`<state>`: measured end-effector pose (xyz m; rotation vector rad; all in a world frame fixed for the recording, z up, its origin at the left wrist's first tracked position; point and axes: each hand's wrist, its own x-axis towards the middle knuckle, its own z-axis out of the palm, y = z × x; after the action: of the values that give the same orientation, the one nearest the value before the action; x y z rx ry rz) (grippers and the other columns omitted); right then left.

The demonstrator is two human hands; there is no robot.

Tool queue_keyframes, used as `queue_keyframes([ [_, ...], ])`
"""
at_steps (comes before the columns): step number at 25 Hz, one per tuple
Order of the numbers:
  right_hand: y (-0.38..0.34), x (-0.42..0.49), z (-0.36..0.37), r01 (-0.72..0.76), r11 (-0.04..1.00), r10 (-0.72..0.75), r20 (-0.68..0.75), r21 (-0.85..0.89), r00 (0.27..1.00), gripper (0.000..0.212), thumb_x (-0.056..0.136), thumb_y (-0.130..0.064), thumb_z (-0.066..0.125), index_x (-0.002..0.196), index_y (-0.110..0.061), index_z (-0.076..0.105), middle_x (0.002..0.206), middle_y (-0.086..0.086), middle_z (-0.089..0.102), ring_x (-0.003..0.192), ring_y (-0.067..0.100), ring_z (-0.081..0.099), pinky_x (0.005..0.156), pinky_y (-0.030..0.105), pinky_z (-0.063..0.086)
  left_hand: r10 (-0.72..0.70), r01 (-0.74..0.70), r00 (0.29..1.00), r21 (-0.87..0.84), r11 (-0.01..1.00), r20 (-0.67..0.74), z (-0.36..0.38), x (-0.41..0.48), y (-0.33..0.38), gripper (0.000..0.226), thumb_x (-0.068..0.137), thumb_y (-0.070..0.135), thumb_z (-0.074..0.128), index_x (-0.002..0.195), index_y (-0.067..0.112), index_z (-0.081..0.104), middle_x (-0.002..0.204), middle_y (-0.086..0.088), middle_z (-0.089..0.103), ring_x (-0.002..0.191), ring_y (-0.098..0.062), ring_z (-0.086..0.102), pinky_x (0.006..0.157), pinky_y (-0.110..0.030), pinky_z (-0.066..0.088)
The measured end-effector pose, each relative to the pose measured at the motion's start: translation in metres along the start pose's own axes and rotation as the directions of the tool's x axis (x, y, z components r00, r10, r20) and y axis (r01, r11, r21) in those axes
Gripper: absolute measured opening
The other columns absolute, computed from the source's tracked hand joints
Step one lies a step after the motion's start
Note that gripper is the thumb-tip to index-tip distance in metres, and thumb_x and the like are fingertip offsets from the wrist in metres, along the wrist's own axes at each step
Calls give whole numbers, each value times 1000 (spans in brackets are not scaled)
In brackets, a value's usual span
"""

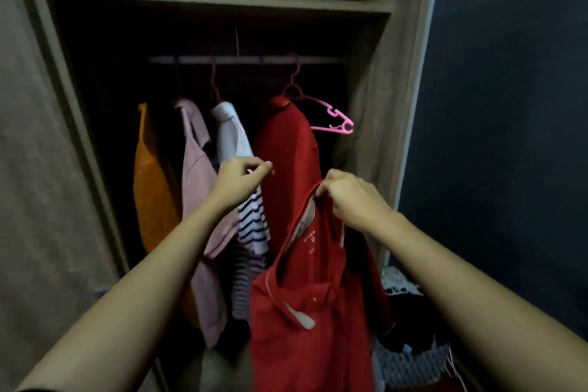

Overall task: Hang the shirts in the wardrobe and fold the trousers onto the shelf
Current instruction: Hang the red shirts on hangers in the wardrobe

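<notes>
A red shirt (288,143) drapes from the left arm of a pink hanger (334,119) hooked on the wardrobe rail (248,59); the hanger's right arm sticks out bare. My right hand (350,197) grips the red collar opening (305,232), whose label and buttons show below. My left hand (243,178) is pinched at the left edge of the hanging red fabric. I cannot tell whether the upper and lower red cloth are one garment. To the left, an orange shirt (152,188), a pink shirt (197,169) and a white striped shirt (238,143) hang on the same rail.
A shelf (222,0) runs across above the rail. Grey wardrobe sides (38,153) frame the opening, and a dark blue wall (509,137) stands to the right. A heap of mixed clothes (410,347) lies at the lower right.
</notes>
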<state>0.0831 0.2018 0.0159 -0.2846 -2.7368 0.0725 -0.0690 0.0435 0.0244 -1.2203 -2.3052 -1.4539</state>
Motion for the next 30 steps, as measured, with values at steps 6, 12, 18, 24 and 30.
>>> queue_keyframes([
  [6,50,32,-26,14,991,-17,-20,-137,1000,40,83,0,49,115,-20,61,115,5,51,106,26,54,78,47,52,31,-19,993,-106,994,111,71,136,62,34,88,18,58,122,12,58,100,-9,69,78,-18,65,68,-29,54],
  [12,100,48,-28,28,980,-22,35,-195,999,38,87,-3,48,121,-17,56,112,5,47,102,24,52,77,45,52,-187,190,981,-70,979,43,147,215,75,50,94,25,47,132,-6,40,135,-23,50,125,-34,46,97,-30,37],
  [18,125,64,-33,26,984,-25,5,-179,1000,45,86,-1,45,127,-18,53,116,4,46,105,22,51,79,42,52,-486,449,873,-477,755,53,176,272,50,47,93,21,48,130,-8,39,101,-18,61,79,-27,61,63,-34,47],
  [24,135,72,-28,30,992,-32,-18,-119,999,45,85,-3,46,126,-20,53,115,1,44,105,19,50,81,39,50,-408,371,904,-707,602,128,168,288,64,15,90,-11,48,83,1,41,77,-14,48,61,-17,50,50,-28,50],
  [30,129,69,-26,31,998,-34,-65,-48,997,47,84,-4,46,128,-20,50,121,1,43,111,19,48,85,32,45,-326,347,926,-764,543,188,136,271,98,21,89,-18,35,84,0,45,79,-9,51,72,-18,57,61,-35,55],
])
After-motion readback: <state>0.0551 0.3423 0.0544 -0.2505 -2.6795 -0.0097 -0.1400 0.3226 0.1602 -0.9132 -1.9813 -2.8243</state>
